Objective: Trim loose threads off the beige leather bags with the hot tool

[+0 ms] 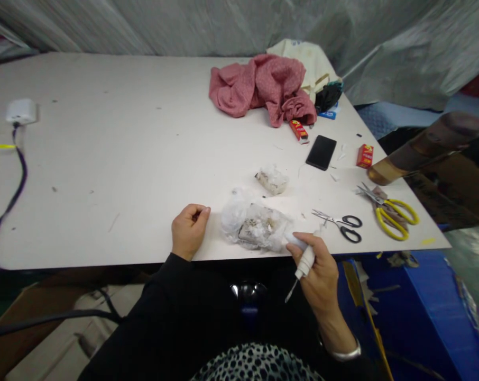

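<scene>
My left hand [189, 228] rests at the table's front edge, fingers curled and thumb against them. Whether anything is inside it is hidden. In my right hand [319, 275] is a slim white bottle [305, 263] with a thin pointed tip, angled down towards my body past the table edge. Between my hands lies a crumpled clear plastic bag [233, 219] with a dirty block [257, 225] covered in whitish flakes. A smaller whitish, crusted lump [273, 180] sits just behind it. Black-handled scissors [342, 222] lie to the right of the bag.
Yellow-handled scissors [394, 214], a brown cylinder [425, 148] and a red box [365, 155] are at the right edge. Farther back are a phone [321, 152], another red box [298, 131] and pink cloth [259, 87]. A white adapter [22, 111] with a dark cable stands at left.
</scene>
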Motion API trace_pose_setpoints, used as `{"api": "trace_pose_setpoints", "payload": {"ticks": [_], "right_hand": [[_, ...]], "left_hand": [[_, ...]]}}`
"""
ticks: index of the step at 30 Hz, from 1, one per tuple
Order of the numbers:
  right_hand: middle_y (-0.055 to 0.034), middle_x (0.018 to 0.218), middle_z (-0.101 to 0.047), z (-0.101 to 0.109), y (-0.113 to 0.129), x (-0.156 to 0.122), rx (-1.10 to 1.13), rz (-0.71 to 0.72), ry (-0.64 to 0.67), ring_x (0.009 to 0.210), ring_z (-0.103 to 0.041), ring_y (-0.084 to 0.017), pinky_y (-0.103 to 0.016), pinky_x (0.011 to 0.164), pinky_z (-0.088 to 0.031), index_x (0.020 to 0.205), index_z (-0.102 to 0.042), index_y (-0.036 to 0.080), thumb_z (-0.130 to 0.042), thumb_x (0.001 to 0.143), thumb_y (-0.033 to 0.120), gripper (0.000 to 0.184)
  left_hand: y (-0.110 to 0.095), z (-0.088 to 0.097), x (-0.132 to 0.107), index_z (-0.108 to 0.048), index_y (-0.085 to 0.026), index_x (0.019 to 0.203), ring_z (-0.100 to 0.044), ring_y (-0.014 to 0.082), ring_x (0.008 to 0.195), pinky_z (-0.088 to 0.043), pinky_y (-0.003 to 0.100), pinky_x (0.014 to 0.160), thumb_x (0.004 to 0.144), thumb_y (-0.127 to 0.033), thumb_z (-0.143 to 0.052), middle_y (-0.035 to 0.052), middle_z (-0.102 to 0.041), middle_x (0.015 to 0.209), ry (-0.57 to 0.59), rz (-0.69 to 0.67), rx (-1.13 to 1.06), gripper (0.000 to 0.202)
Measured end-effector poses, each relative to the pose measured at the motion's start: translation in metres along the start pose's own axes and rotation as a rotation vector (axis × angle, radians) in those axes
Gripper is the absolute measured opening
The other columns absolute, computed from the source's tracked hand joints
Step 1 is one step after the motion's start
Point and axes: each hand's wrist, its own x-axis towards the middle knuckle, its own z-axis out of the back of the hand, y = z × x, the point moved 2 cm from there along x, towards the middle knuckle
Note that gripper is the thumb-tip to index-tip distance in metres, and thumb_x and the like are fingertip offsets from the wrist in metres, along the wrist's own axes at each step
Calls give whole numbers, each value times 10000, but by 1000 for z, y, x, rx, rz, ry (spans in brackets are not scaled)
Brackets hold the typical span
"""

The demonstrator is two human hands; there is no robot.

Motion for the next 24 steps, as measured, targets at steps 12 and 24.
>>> {"api": "trace_pose_setpoints", "payload": {"ticks": [12, 24], "right_hand": [[-53, 1018, -774, -12, 13, -6, -70, 179, 129, 908, -741, -223, -336, 812, -579, 1135, -696, 242, -695, 961, 249, 174], [-91, 1024, -749, -17, 21, -1, -223, 352, 150, 938, -728, -217, -318, 824, -576, 1144, -668, 187, -689, 968, 185, 177]], "left_hand": [[2, -2, -1, -705, -180, 805, -588, 150, 634, -449, 266, 656, 875, -383, -614, 3, -681, 715, 4, -8, 14, 233], [8, -4, 0, -709, -191, 803, -584, 142, 628, -451, 261, 656, 879, -374, -631, -9, -678, 709, -20, -29, -6, 213]]}}
